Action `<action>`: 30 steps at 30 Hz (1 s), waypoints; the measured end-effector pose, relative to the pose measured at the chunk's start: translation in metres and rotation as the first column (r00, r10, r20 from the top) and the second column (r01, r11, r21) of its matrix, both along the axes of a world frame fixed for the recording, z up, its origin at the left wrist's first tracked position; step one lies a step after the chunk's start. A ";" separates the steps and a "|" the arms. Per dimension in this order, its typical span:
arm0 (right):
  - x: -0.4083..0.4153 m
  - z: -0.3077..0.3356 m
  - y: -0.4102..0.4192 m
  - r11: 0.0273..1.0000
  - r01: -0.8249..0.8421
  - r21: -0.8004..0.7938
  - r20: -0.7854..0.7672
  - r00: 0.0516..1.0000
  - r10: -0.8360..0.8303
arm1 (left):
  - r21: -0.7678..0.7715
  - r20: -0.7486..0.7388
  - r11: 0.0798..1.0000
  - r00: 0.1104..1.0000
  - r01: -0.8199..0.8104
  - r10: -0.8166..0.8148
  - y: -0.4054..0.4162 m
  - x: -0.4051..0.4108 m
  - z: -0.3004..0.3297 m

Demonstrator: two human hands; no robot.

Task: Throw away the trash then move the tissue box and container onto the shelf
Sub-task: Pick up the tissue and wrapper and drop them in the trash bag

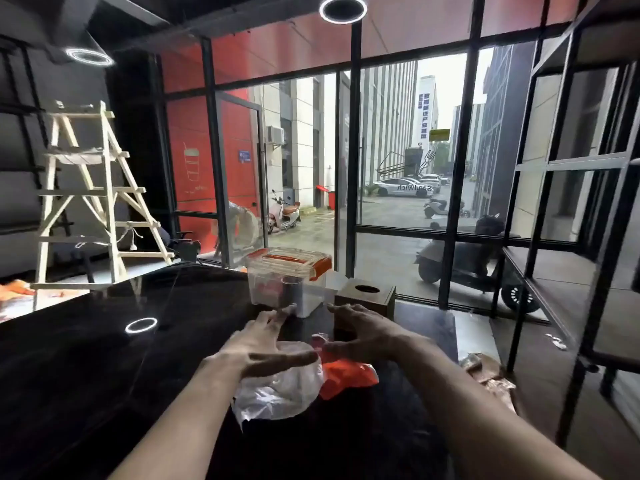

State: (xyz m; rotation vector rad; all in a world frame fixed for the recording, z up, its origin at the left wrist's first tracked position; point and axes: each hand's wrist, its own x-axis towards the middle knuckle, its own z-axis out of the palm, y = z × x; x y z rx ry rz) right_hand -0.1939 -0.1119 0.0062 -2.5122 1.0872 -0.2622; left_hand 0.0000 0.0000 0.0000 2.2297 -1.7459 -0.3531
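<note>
Both hands, left hand [263, 344] and right hand [360, 329], hover with grip spread over trash, a clear plastic bag [277, 389] and orange wrapper [346, 374], on the table [104, 358]; beyond them, container [289, 282] and tissue box [367, 297] await shelf [554, 271]—nothing done yet.

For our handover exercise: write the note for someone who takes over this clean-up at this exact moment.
Left hand: open, spread over the clear plastic wrapper.
Right hand: open, fingers curved above the orange wrapper; nothing gripped yet.
Clear container with orange latches and wooden tissue box stand side by side at the black table's far edge.
Done: nothing.
Left: bin both wrappers, then move box and container to the black shelf on the right.
</note>
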 end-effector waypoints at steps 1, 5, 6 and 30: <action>-0.002 -0.002 0.002 0.998 -0.016 0.053 -0.025 1.000 0.017 | 0.035 -0.039 0.999 0.999 0.017 -0.016 0.000 0.001 -0.005; -0.005 -0.013 0.015 0.989 -0.064 0.136 -0.126 0.989 0.082 | 0.163 0.013 0.986 0.999 0.032 -0.035 -0.006 0.009 -0.035; -0.004 -0.017 0.019 0.992 -0.072 0.108 -0.150 0.985 0.088 | 0.160 0.014 0.987 0.999 0.026 -0.029 -0.001 0.002 -0.038; -0.100 0.002 0.037 0.914 0.200 -0.353 0.168 0.975 -0.148 | -0.428 0.061 0.899 0.990 -0.092 0.131 0.032 -0.073 0.011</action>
